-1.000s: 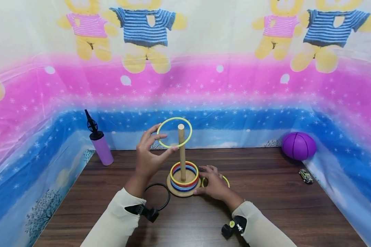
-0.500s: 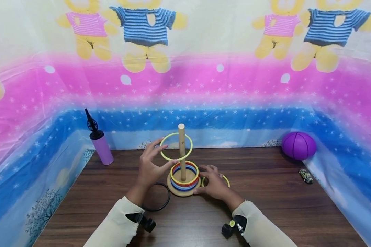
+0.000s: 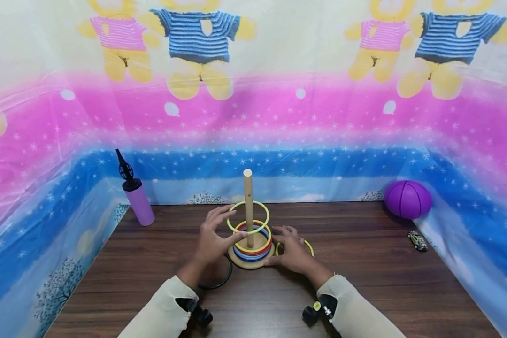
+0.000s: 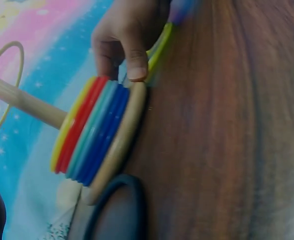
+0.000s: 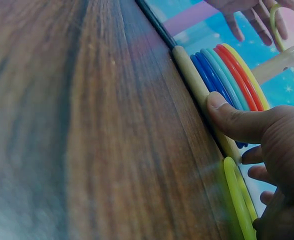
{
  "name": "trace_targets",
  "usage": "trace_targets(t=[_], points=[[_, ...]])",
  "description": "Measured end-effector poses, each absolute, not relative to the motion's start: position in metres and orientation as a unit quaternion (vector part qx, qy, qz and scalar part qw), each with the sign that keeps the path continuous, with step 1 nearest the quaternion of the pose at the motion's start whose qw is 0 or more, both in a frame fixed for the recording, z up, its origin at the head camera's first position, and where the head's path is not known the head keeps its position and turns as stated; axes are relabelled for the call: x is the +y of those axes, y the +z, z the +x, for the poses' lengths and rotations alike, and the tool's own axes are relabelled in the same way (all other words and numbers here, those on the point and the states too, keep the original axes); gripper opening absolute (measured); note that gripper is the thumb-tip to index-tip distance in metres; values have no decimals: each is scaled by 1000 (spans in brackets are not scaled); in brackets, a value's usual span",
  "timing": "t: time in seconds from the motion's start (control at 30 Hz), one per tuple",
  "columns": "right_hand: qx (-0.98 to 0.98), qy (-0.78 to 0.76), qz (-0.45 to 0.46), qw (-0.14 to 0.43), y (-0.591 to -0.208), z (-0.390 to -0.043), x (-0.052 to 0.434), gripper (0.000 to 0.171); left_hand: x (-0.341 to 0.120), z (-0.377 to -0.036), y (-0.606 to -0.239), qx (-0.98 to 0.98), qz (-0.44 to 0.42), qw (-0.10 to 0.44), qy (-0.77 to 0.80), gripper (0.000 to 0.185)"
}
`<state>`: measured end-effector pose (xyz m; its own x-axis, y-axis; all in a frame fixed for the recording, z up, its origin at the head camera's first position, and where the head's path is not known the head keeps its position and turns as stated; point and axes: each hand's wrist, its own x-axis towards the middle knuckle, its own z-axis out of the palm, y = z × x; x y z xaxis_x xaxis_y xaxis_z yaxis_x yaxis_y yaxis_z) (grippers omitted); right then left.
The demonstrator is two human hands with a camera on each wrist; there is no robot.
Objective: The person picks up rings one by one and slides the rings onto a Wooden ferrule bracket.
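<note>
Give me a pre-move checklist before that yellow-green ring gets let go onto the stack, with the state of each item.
1. Ring threaded on the peg: the yellow-green ring encircles the wooden peg. Ok.
2. Grip: the left hand pinches the ring's near-left edge. Ok.
3. Base steadied: the right hand rests against the wooden base, thumb pressed on its rim in the right wrist view. Ok.
4. Ring level: it appears slightly tilted above the stacked rings. Cannot tell if it will drop flat.
5. Room on the peg: plenty of bare peg shows above the stack. Ok.
6. Loose pieces clear: the black ring lies on the table beside the base, not under it. Ok.
</note>
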<state>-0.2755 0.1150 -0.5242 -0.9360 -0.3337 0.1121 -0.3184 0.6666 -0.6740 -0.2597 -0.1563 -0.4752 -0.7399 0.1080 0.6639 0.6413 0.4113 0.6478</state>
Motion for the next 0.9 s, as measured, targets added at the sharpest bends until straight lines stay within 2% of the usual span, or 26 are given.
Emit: trace_targets(t=[0.37, 0.9], points=[[912, -366, -184, 10, -525, -277, 116, 79, -155, -255, -494, -823, -186, 208, -495, 77], [914, -354, -199, 4, -526, -278, 118, 80, -153, -260, -510, -840, -188, 190, -473, 82]])
